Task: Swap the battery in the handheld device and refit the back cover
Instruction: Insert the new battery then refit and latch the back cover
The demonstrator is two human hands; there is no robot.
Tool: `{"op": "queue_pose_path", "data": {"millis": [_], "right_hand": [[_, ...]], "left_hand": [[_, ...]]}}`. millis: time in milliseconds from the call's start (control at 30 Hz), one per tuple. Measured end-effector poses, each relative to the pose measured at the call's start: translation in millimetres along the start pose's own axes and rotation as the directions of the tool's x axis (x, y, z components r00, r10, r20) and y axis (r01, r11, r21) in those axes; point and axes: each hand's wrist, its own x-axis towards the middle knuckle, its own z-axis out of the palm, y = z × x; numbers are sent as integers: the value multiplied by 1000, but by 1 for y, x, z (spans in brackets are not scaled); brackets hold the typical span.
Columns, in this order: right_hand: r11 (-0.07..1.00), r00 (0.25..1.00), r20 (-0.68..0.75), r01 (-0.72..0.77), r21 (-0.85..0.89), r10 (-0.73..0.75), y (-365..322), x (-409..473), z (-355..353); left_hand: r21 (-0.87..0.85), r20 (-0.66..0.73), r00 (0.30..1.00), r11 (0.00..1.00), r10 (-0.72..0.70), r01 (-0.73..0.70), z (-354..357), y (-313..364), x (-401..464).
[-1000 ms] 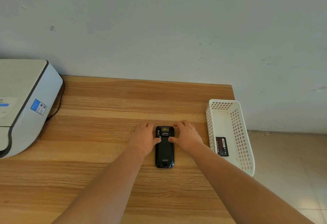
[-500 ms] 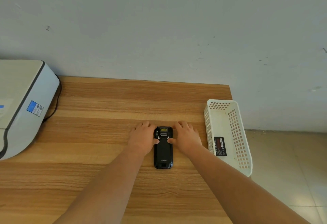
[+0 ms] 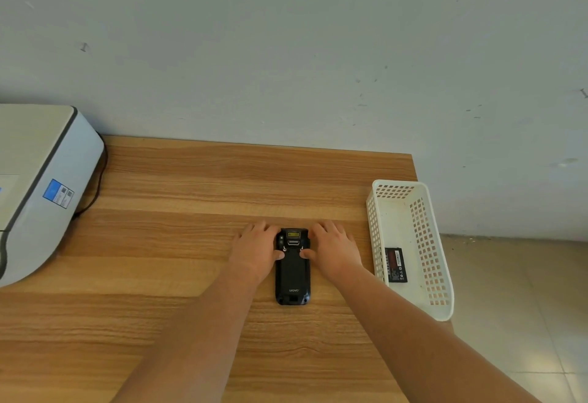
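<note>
A black handheld device lies face down on the wooden table, its back cover on and facing up. My left hand rests flat on the table against the device's left side, thumb pressing the cover near its top. My right hand mirrors it on the right side, thumb on the cover. A black battery with a red label lies in the white basket to the right.
A white and grey printer with a black cable stands at the table's far left. The basket overhangs the table's right edge, with tiled floor beyond. A grey wall runs along the back of the table.
Both hands stay at the device with thumbs on the cover. Only the view has shifted slightly.
</note>
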Motion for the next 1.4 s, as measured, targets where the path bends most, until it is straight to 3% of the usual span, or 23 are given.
{"op": "queue_pose_path", "data": {"millis": [333,633,1000,1400], "right_hand": [[997,996,61,64,47,-67,6,-3,-5],[986,982,92,167,-10,-166,7,-2,-3],[994,992,75,104,-17,-102,6,0,2],[954,956,152,269,-129,-249,3,8,-11]], "left_hand": [[13,-19,990,990,143,-142,-4,-4,-7],[72,-17,972,970,234,-232,-5,0,-3],[142,-14,969,960,246,-242,-4,7,0],[204,120,938,917,325,-343,-17,3,18]]}}
